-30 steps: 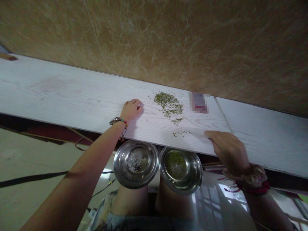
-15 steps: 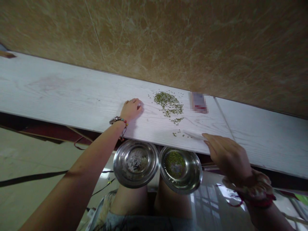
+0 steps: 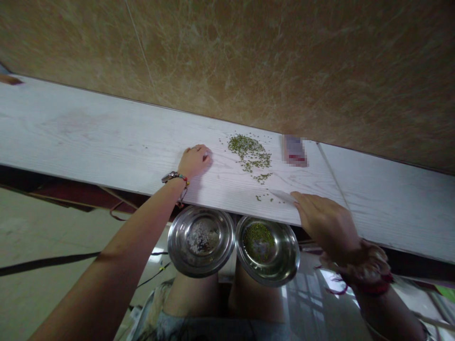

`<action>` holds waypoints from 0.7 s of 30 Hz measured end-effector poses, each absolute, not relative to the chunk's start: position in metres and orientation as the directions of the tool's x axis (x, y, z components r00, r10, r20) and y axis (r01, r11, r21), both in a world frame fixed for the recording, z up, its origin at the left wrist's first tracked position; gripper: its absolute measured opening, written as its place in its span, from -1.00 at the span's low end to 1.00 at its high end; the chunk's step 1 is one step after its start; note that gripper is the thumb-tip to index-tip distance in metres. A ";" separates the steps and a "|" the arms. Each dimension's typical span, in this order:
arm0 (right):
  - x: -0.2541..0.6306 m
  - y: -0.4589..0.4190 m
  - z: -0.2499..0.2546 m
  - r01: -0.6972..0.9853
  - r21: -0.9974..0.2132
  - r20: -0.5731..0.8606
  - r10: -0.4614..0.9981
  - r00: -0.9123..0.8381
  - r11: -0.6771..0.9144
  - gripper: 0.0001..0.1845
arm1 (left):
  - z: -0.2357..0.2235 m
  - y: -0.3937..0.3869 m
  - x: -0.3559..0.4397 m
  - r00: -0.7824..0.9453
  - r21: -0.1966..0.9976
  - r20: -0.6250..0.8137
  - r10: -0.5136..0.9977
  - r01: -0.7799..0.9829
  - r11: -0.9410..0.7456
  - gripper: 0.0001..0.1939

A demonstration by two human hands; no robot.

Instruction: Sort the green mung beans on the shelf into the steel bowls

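Resting on the white board [image 3: 106, 137], my left hand [image 3: 195, 160] has its fingers curled in; whether anything is inside them is hidden. To its right lies a spread of small green beans [image 3: 249, 151] with some pale grains among them. My right hand [image 3: 325, 220] is closed on a thin, pale, flat piece [image 3: 282, 195], whose tip points left at a few stray beans [image 3: 265, 197] near the front edge. Below that edge, a steel bowl [image 3: 174, 241] on the left holds white grains like rice. Beside it, another steel bowl [image 3: 293, 265] holds green beans.
A blurred-out flat object [image 3: 295, 150] lies right of the beans, close to the brown marbled wall [image 3: 227, 61]. Both bowls rest on my thighs, under the board's front edge. A seam [image 3: 332, 175] crosses the board at right. A dark strap [image 3: 50, 261] runs across at lower left.
My right hand has shifted a little to the left with the flat piece. My left hand, the beans and both bowls look unchanged.
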State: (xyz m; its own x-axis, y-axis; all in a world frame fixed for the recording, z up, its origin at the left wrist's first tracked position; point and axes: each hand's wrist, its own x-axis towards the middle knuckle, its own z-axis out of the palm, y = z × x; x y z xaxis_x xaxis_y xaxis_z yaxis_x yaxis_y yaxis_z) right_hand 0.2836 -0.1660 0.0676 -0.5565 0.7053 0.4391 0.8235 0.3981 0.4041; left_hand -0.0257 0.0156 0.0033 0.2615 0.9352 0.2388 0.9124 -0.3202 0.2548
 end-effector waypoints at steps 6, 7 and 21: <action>0.283 -0.157 0.064 0.854 0.368 0.439 0.741 -0.508 0.367 -0.71 | 0.004 0.015 -0.025 0.265 0.254 0.243 0.933 0.911 -0.325 -0.65; 0.283 -0.156 0.063 0.860 0.359 0.440 0.747 -0.498 0.362 -0.70 | 0.004 0.016 -0.025 0.265 0.255 0.240 0.934 0.911 -0.324 -0.64; 0.291 -0.154 0.064 0.840 0.342 0.466 0.700 -0.542 0.422 -0.71 | 0.001 0.017 -0.026 0.269 0.238 0.246 0.931 0.915 -0.327 -0.64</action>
State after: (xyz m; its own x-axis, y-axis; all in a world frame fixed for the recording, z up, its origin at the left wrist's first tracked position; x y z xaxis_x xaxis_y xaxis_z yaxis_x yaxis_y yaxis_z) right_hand 0.2908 -0.1537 0.0644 -0.5416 0.6999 0.4657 0.8396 0.4222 0.3418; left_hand -0.0264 0.0171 0.0006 0.2692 0.9313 0.2456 0.9146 -0.3271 0.2378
